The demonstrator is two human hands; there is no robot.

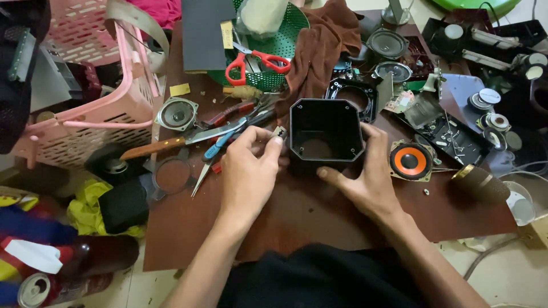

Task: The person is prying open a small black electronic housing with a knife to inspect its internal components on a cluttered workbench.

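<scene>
Hands framed a black box (326,136) on the worktop (297,217): right hand (365,177) clamped on its right wall, left hand (249,171) pinching a small part (279,132) beside its left wall. Scissors (258,63) lay beyond.

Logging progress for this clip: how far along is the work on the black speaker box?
Done: the black box is an open, empty shell. In hand: the right hand steadies it while the left hand holds a small part at its rim. Left: the orange-coned speaker and other drivers lie loose on the table.
</scene>
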